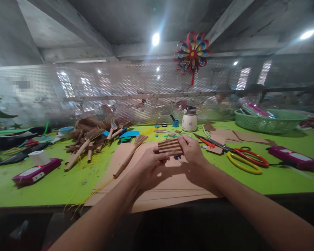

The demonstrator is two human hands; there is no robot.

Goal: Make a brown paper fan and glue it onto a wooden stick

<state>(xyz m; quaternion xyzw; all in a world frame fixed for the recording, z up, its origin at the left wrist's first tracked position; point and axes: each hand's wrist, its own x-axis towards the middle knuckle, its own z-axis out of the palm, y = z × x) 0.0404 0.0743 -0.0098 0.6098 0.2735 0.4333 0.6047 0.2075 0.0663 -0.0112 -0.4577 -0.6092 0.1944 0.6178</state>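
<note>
Between both hands is a small piece of brown paper with darker stripes (170, 146), held up over the sheets of brown paper (151, 195) on the table. My left hand (153, 162) pinches its left end and lower edge. The upper right corner is gripped by my right hand (192, 150). A rolled brown paper stick with a fringed end (129, 158) lies on the sheets, left of my left hand. Right of my right hand rest large scissors with red and yellow handles (240, 158). Something small and blue (177, 157) shows partly behind the hands.
On the green table (68, 188), a pile of brown paper sticks (90, 139) lies left, near a purple power strip (36, 172). A white bottle (189, 120) stands behind my hands. A green basket (269, 122) and another purple power strip (293, 158) are right.
</note>
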